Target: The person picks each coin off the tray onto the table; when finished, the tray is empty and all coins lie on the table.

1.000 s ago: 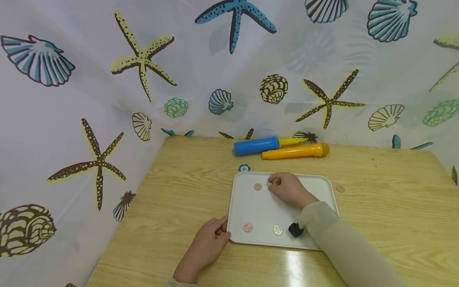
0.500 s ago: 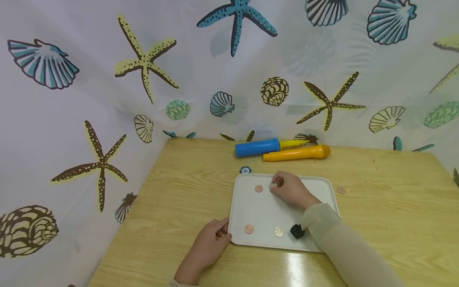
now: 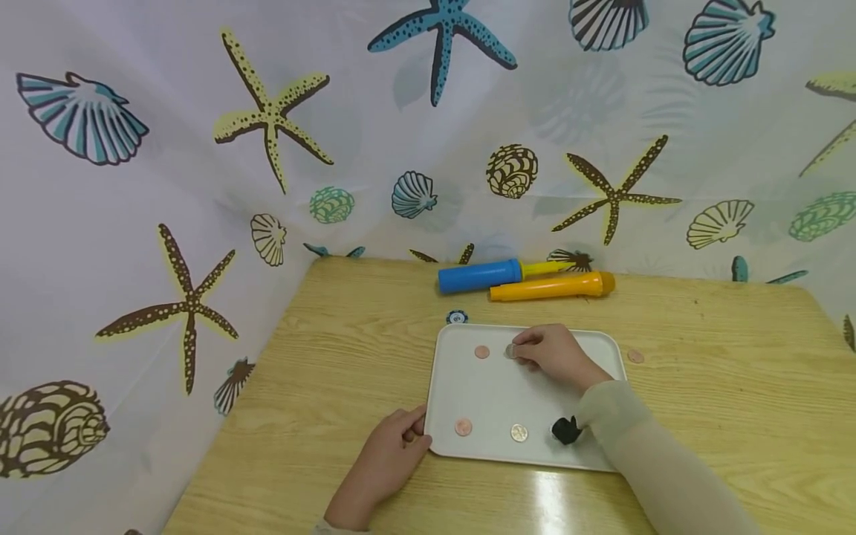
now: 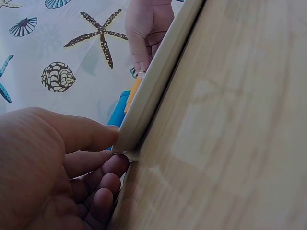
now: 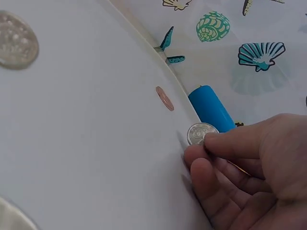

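My right hand [image 3: 551, 355] pinches a silver coin [image 5: 198, 132] between thumb and fingertips, just above the far part of the white tray [image 3: 491, 397]; the coin stands tilted on edge in the right wrist view. Left of it a copper coin [image 3: 482, 351] lies on the tray. Nearer the front lie another copper coin [image 3: 464, 426] and a silver-gold coin [image 3: 519, 432]. My left hand [image 3: 390, 455] grips the tray's front left corner, thumb at the rim [image 4: 125, 134] and fingers curled beneath it.
Behind the tray, a blue pump with a yellow rod [image 3: 478, 276] lies by an orange tube [image 3: 548, 286]. A blue-and-white chip [image 3: 457, 317] sits at the tray's far left corner, and a copper coin [image 3: 635, 357] to its right. A shell-patterned cloth [image 3: 428, 134] stands behind.
My right hand has moved slightly right with the silver coin, and its grip has turned so more of the coin shows. My left hand stays at the tray's corner.
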A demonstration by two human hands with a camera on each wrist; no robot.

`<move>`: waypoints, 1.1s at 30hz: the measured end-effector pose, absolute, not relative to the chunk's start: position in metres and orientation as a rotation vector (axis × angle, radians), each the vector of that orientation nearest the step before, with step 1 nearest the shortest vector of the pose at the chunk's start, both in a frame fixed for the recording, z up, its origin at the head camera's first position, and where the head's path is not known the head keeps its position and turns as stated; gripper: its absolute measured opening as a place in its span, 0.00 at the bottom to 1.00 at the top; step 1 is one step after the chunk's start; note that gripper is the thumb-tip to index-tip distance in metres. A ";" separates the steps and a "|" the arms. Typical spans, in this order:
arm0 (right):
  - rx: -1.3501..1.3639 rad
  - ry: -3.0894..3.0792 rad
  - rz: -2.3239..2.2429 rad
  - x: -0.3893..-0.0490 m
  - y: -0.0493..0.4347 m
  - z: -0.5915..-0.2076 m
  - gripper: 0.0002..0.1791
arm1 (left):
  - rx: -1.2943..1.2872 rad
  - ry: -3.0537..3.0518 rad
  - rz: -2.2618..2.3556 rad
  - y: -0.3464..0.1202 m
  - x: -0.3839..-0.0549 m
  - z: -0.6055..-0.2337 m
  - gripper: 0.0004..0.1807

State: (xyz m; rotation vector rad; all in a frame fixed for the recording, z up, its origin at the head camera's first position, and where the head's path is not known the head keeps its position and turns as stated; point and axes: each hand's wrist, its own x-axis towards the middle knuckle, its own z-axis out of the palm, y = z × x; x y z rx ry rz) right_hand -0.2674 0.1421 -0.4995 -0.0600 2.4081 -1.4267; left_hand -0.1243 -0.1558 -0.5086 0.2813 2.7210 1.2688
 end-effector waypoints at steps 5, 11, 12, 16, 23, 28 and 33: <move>-0.017 2.347 -1.466 -0.268 0.151 -0.498 0.14 | 0.299 2.714 1.290 -0.155 -0.123 -0.509 0.26; 0.023 2.365 -1.451 -0.267 0.167 -0.496 0.14 | 0.283 2.710 1.279 -0.153 -0.123 -0.510 0.27; 0.028 2.369 -1.452 -0.267 0.171 -0.496 0.14 | 0.283 2.709 1.278 -0.153 -0.124 -0.510 0.27; 0.028 2.390 -1.451 -0.264 0.183 -0.495 0.14 | 0.277 2.709 1.271 -0.154 -0.124 -0.512 0.27; 0.024 2.421 -1.460 -0.258 0.203 -0.497 0.15 | 0.255 2.714 1.262 -0.156 -0.124 -0.515 0.27; 0.082 2.413 -1.465 -0.256 0.219 -0.493 0.17 | 0.263 2.712 1.263 -0.156 -0.125 -0.515 0.28; 0.152 2.384 -1.529 -0.253 0.237 -0.484 0.19 | 0.265 2.727 1.253 -0.155 -0.127 -0.515 0.27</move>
